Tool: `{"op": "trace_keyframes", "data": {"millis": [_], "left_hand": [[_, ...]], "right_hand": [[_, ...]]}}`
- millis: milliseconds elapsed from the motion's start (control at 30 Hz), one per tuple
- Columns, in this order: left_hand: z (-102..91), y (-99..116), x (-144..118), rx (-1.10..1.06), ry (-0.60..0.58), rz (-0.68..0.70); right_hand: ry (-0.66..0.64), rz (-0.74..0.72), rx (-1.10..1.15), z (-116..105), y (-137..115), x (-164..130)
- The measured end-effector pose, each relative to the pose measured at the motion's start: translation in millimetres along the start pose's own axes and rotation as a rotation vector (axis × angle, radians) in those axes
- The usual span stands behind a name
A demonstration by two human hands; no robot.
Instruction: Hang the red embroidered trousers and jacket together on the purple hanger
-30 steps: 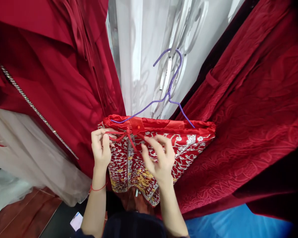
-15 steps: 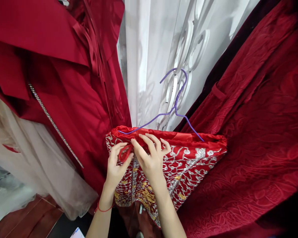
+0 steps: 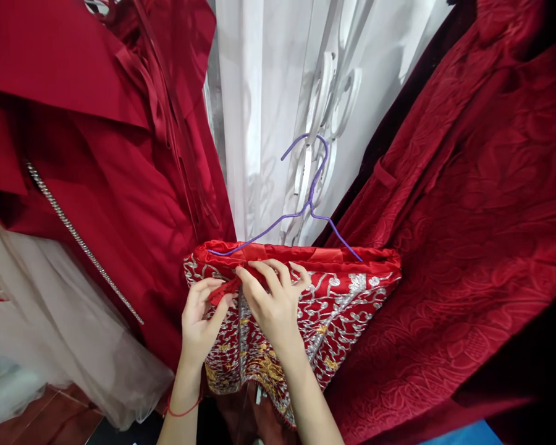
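A red skirt (image 3: 343, 296) with silver and gold embroidery hangs folded over a purple wire hanger (image 3: 306, 210). A thin red tie string (image 3: 222, 289) comes from its waistband. My left hand (image 3: 200, 321) pinches a loop of that string just below the waistband. My right hand (image 3: 273, 303) lies next to it, with fingers pressing the string against the waistband. Both hands meet at the left half of the skirt.
A plain red satin dress (image 3: 120, 185) with a rhinestone strap (image 3: 78, 238) hangs on the left over pale tulle (image 3: 50, 334). A dark red brocade garment (image 3: 482, 247) fills the right. A white curtain (image 3: 269, 111) hangs behind. Reddish wooden floor (image 3: 41, 420) shows at bottom left.
The string ends, held apart a second ago, are now gathered at the waistband, and both hands have come together there. The view shifted a little.
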State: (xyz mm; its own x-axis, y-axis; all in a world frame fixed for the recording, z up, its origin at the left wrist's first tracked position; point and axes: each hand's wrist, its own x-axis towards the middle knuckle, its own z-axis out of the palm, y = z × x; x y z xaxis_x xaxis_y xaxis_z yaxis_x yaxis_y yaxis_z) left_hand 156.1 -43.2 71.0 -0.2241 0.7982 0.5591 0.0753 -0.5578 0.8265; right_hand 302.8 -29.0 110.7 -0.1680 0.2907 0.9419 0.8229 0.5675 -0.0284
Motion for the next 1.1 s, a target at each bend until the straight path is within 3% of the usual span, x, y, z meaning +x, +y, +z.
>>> {"op": "trace_keyframes", "data": {"millis": [267, 467, 600, 700, 767, 867, 933, 1000, 1100], "left_hand": [[-5.7, 9.8, -11.6, 0.057, -0.005, -0.074], [-27.8, 7.9, -7.2, 0.164, 0.019, -0.074], [-40.5, 5.0, -3.8, 0.271, -0.034, -0.010], [-43.9, 7.4, 1.4, 0.308, -0.028, 0.097], [-44.1, 10.3, 7.3, 0.333, 0.045, 0.191], [-42.3, 16.0, 21.8, 0.432, 0.205, 0.369], [-40.2, 20.3, 36.1, 0.543, 0.248, 0.481], [-37.4, 23.3, 53.2, 0.629, 0.165, 0.556], [-30.6, 22.0, 77.8, 0.586, -0.129, 0.578]], "right_hand": [[-0.010, 0.030, -0.008, -6.0, -0.1, 3.2], [0.043, 0.069, 0.010, 3.8, 0.7, 11.3], [-0.069, 0.070, 0.004, -4.8, -1.6, 10.1], [-0.189, 0.166, -0.021, -25.0, 4.0, 2.2], [-0.149, 0.252, -0.049, -40.2, 14.7, -5.3], [0.065, 0.396, -0.147, -60.0, 41.4, -15.6], [0.173, 0.474, -0.235, -69.9, 64.9, -20.4], [0.185, 0.499, -0.291, -77.0, 90.7, -23.2], [0.085, 0.394, -0.232, -82.5, 127.1, -23.4]]}}
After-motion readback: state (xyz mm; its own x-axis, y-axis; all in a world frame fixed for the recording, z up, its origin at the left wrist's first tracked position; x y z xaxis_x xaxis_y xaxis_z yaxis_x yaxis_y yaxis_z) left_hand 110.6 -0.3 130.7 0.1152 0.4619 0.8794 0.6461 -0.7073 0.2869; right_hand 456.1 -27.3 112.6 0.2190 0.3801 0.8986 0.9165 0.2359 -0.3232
